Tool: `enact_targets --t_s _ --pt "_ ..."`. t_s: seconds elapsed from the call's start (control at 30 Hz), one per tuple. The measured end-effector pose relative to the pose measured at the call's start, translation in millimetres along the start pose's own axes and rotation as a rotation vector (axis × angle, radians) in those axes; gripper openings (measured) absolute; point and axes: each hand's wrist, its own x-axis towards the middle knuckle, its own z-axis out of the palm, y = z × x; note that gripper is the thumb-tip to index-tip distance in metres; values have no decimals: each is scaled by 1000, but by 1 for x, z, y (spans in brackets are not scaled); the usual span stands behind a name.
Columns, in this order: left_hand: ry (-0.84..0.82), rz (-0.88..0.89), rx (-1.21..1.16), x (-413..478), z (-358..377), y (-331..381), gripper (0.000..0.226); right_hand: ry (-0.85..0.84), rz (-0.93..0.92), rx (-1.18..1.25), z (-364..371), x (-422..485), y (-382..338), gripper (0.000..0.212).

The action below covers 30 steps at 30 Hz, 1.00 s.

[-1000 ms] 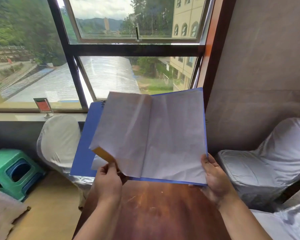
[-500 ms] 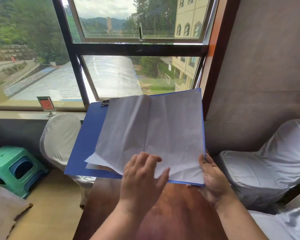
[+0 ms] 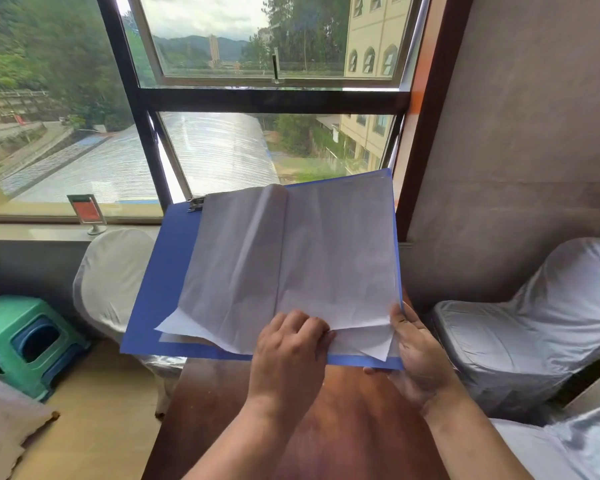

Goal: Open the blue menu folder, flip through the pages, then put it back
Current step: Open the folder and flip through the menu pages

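Note:
The blue menu folder (image 3: 160,271) is held open in the air above the far end of a reddish wooden table (image 3: 326,427). White crumpled pages (image 3: 326,254) lie spread over it, with a metal clip at the folder's top left. My right hand (image 3: 420,355) grips the folder's lower right corner, thumb on the paper. My left hand (image 3: 288,348) rests on the lower edge of the right-hand page with its fingers curled at the page's bottom edge.
A window fills the wall behind the folder. On the sill stands a small red sign holder (image 3: 89,213). A white-covered chair (image 3: 111,278) is at left, a green stool (image 3: 21,341) further left, and grey-covered chairs (image 3: 534,323) at right.
My left hand let go of the turned page on the left, crossed over to the right-hand page and came down on its lower edge. The left page settled flatter.

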Motion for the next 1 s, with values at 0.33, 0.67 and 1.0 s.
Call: enact_targets --t_s 0.33,0.67,1.0 --pt "278 -963 -852 4 -26 -29 23 -64 19 -18 -16 -4 -13 41" --pt "331 -1199 -905 -12 -16 -63 23 -50 25 5 -12 -3 -14 39" --pt "239 -1227 -696 -19 -17 -66 66 -46 24 26 -12 -3 -15 39"
